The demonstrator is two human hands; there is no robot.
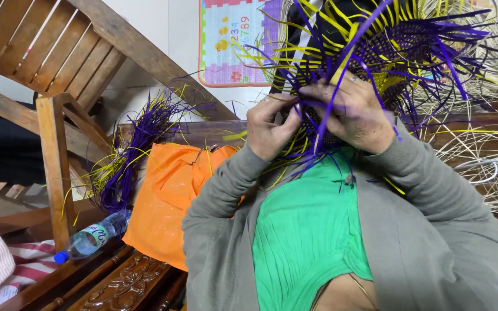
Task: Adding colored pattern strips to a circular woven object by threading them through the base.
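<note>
Both hands plaiting purple and yellow strips into a woven piece.
Left hand (269,129) and right hand (355,112) pinch strips at the weave (399,55); judged best kept taut and flat.

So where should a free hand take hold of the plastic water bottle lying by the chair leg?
Grip the plastic water bottle around its clear middle, coming from above. It lies on its side on the wooden bench edge, blue cap toward the lower left, so the round body is open from the top. The chair leg crowds its far side, and the orange bag sits close on the right.
</note>
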